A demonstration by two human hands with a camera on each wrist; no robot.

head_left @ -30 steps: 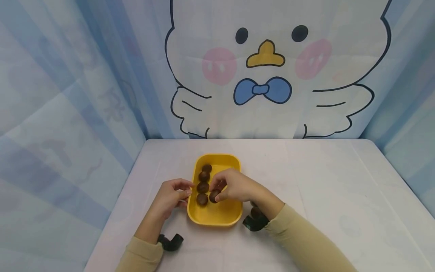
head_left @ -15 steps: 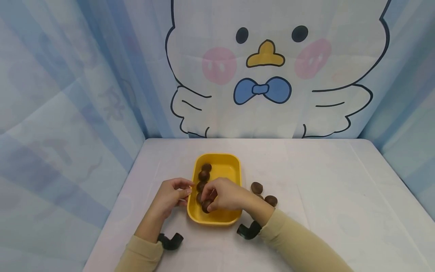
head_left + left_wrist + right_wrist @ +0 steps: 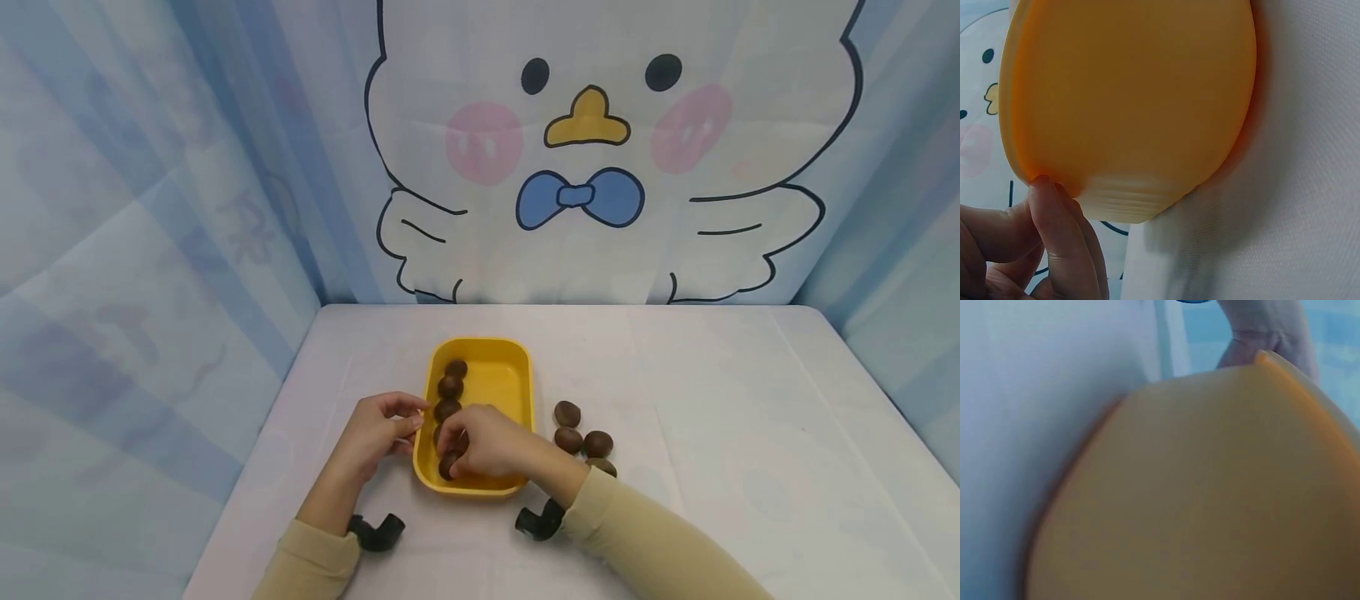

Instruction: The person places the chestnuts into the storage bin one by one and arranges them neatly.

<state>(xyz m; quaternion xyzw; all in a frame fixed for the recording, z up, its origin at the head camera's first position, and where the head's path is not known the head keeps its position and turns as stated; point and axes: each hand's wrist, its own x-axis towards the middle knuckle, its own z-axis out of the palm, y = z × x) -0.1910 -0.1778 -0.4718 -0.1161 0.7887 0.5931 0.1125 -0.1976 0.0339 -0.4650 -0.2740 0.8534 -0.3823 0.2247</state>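
A yellow tray [image 3: 504, 375] stands on the table, with a row of brown chestnuts [image 3: 450, 387] along its left side. My left hand [image 3: 386, 427] is at the tray's left side; its bent fingers hold the rim, and the left wrist view has the fingertips [image 3: 1041, 187] right under the lip. Inside the tray, my right hand [image 3: 487, 442] pinches a chestnut [image 3: 447, 465] low at the near end of the row. The hand partly covers the chestnut just beyond. In the right wrist view the tray wall [image 3: 1197, 487] hides the right fingers.
Several more chestnuts [image 3: 568, 440] lie in a cluster on the table right of the tray, close to the right forearm. Dark wrist cameras [image 3: 377, 533] hang from both wrists. A printed curtain [image 3: 585, 258] rises behind the table's far edge.
My right hand has moved nearer and slightly left inside the tray, bringing its chestnut to the row's near end. The loose chestnuts on the right have come into view. The left hand stays put.
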